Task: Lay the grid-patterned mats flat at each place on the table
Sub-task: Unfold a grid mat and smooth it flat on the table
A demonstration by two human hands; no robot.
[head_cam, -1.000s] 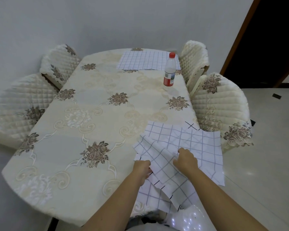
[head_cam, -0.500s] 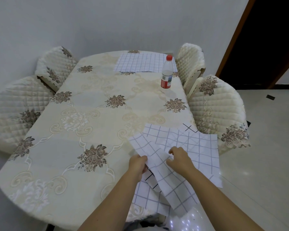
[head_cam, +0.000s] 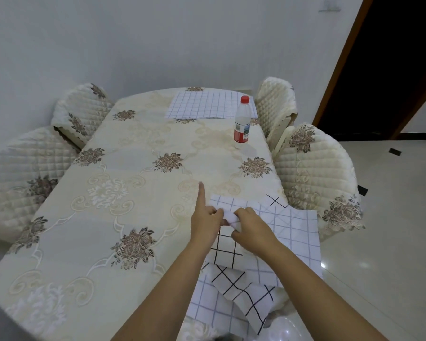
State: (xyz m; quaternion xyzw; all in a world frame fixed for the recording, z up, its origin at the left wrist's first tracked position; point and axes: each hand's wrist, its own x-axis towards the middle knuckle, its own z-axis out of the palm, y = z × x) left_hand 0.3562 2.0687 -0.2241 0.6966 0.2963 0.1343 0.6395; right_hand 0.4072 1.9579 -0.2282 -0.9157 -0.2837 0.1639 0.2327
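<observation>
A loose pile of white grid-patterned mats (head_cam: 293, 232) lies at the near right corner of the table (head_cam: 138, 183), some hanging over the edge. The top mat (head_cam: 234, 207) has its near edge lifted. My left hand (head_cam: 205, 220) pinches that edge with the index finger pointing away. My right hand (head_cam: 252, 230) grips the same folded edge just to the right. A mat with black lines (head_cam: 241, 289) lies crumpled below my forearms. Another grid mat (head_cam: 207, 105) lies flat at the far end of the table.
A clear plastic bottle (head_cam: 242, 123) with a red cap and red label stands near the far right. Quilted cream chairs stand on both sides: two on the right (head_cam: 312, 168), two on the left (head_cam: 22, 178). A dark doorway (head_cam: 389, 70) opens at the right.
Both hands moved away from me, up the pile, taking the top mat's edge with them. My left index finger now sticks out. The camera view also shifted slightly.
</observation>
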